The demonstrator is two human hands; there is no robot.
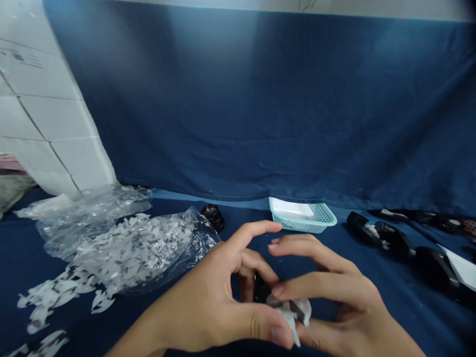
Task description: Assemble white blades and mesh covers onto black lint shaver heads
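Observation:
At the lower middle, my left hand (219, 297) and my right hand (342, 292) come together over a small thin white plastic piece (304, 311) with a dark patch on it. My right thumb and a finger pinch this piece, while my left thumb presses along its near side. Behind the white piece, a black object (261, 290) shows between the curled fingers of my left hand; most of it is hidden. Both index fingers are raised, their tips apart. Left of my hands, a clear plastic bag (186, 248) spills many similar white pieces (130, 253) onto the blue cloth.
A light-blue plastic basket (305, 225) stands at the back, near the hanging blue curtain (260, 109). Black items (375, 233) lie along the right side. Beside the bag sits a stack of black round parts (213, 217). More white pieces (48, 344) lie loose at the front left.

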